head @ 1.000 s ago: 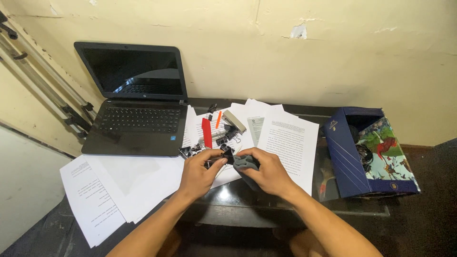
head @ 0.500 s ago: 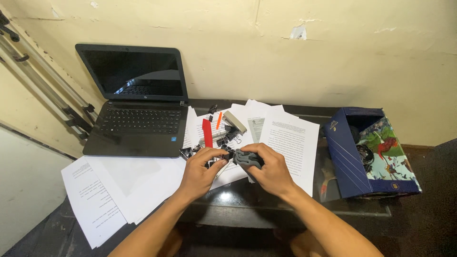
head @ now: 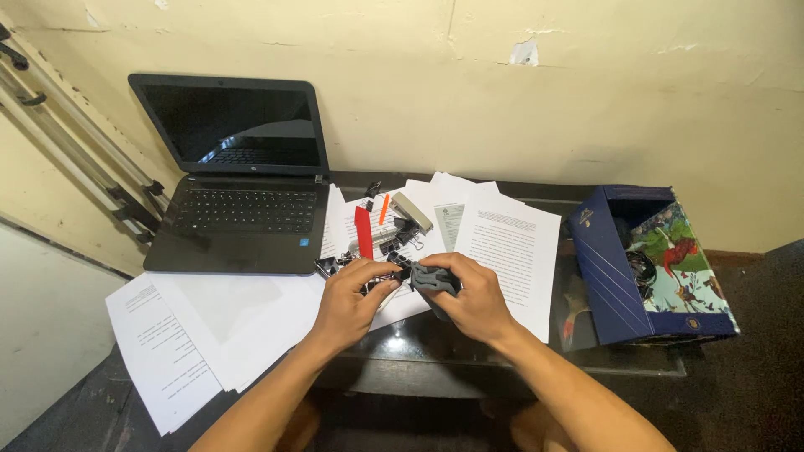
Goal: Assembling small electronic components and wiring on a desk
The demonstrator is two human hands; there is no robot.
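My left hand (head: 352, 303) rests over a scatter of black binder clips (head: 387, 248) on white papers (head: 507, 251), its fingertips pinching something small and dark near the right hand; I cannot tell what. My right hand (head: 471, 295) is closed around a dark grey object (head: 432, 279), held just above the papers. A red flat piece (head: 363, 232), an orange stick (head: 383, 208) and a grey stapler (head: 411, 211) lie just beyond both hands.
An open black laptop (head: 239, 180) sits at the back left of the dark glass table (head: 402, 343). More white sheets (head: 197, 322) overhang the front left edge. An open blue box (head: 641, 264) with a colourful lid stands at the right. A folded tripod (head: 75, 151) leans on the left wall.
My right hand has brought the dark grey object a little closer to my left hand. The clips and papers lie as before.
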